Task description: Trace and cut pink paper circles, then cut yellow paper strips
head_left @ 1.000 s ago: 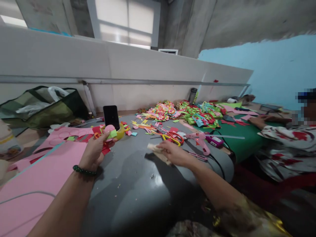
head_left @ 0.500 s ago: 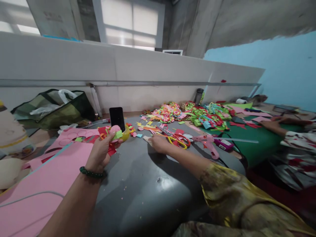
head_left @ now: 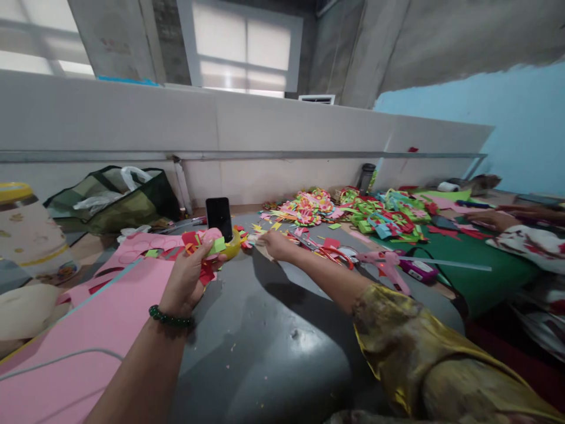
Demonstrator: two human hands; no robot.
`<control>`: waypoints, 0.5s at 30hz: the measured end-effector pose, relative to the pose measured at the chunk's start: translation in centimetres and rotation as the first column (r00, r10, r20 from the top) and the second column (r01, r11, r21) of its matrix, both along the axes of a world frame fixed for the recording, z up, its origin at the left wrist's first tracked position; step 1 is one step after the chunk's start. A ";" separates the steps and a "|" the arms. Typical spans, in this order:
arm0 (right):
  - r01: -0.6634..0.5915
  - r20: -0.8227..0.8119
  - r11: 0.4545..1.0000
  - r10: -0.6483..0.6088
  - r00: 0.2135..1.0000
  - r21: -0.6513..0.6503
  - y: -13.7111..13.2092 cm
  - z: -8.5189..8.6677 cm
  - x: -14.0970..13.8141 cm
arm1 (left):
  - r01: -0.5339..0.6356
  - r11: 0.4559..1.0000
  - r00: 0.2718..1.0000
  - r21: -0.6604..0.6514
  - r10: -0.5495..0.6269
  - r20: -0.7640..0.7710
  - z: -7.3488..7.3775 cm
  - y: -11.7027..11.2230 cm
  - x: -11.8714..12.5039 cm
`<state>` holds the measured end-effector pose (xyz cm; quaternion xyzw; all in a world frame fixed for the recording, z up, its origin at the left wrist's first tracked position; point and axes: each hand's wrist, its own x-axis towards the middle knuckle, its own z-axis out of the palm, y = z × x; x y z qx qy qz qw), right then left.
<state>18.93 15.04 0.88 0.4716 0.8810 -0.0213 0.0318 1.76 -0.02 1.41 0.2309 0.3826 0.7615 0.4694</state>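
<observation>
My left hand is closed around small paper or felt pieces: a pink round piece, a light green square and red scraps. Just beyond it stand a black phone, propped upright, and a roll of yellow tape. My right hand reaches over the grey table with its fingers pinched together, a flat beige piece under them. Small coloured scraps lie by its fingertips. Red-handled scissors and a pink glue gun lie to its right.
Heaps of colourful cut-outs and green and red strips lie at the back. Pink sheets, a bag and a patterned container occupy the left. Another person's hand rests by a green mat.
My right hand has moved left and slightly away from me, the beige piece shifting with it. My left hand keeps its coloured pieces. The whole view has shifted a little.
</observation>
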 end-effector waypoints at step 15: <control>-0.049 0.142 0.983 0.075 0.987 -0.179 -2.7 1.1 -0.2 | 0.012 1.000 1.000 0.025 -0.013 0.026 0.0 0.1 -0.4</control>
